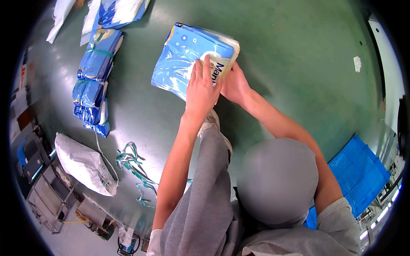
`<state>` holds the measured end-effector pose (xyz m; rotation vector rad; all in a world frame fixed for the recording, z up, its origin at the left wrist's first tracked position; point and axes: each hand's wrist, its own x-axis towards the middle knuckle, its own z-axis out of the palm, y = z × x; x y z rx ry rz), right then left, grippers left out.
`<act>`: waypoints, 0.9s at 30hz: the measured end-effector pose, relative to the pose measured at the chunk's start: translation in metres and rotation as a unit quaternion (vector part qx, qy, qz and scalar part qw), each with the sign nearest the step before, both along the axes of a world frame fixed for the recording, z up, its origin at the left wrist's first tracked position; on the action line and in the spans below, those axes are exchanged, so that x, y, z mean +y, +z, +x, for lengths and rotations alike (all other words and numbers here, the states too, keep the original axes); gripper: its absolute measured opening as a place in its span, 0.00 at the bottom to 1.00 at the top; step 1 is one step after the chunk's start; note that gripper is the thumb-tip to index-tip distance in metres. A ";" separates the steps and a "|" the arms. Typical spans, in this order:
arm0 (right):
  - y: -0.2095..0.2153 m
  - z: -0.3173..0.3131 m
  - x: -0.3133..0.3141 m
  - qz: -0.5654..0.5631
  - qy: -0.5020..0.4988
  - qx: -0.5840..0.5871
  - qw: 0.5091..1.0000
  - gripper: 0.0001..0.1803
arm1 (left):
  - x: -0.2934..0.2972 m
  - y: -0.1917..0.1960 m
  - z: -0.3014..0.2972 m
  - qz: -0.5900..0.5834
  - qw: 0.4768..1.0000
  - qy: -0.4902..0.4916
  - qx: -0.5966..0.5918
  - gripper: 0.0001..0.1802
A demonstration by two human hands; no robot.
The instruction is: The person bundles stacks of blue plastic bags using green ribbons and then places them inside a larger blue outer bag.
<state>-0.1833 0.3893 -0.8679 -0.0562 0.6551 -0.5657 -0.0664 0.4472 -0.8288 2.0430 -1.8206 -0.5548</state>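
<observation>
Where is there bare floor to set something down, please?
Free: the green floor right of the blue-and-white pack under the left hand and right hand. Crowded: the strapped blue bundles, white sack and loose green straps.

Glossy green floor (294,51), blue plastic crate (356,173), metal rack (49,194)

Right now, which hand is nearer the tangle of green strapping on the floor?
Left. The left hand lies flat on the blue package, on the side toward the green strapping. The right hand grips the package's far-side edge.
</observation>
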 end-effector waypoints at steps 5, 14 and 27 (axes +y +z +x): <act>-0.002 -0.014 0.010 0.007 -0.045 0.013 0.999 0.37 | 0.021 -0.012 -0.007 0.060 0.993 -0.040 -0.093 0.50; -0.016 -0.030 0.019 0.015 0.007 0.035 0.999 0.26 | 0.029 -0.025 -0.014 0.060 0.985 -0.046 -0.154 0.49; -0.021 -0.031 0.020 -0.047 0.020 0.075 0.996 0.28 | 0.006 0.029 0.028 -0.034 0.998 0.026 -0.049 0.31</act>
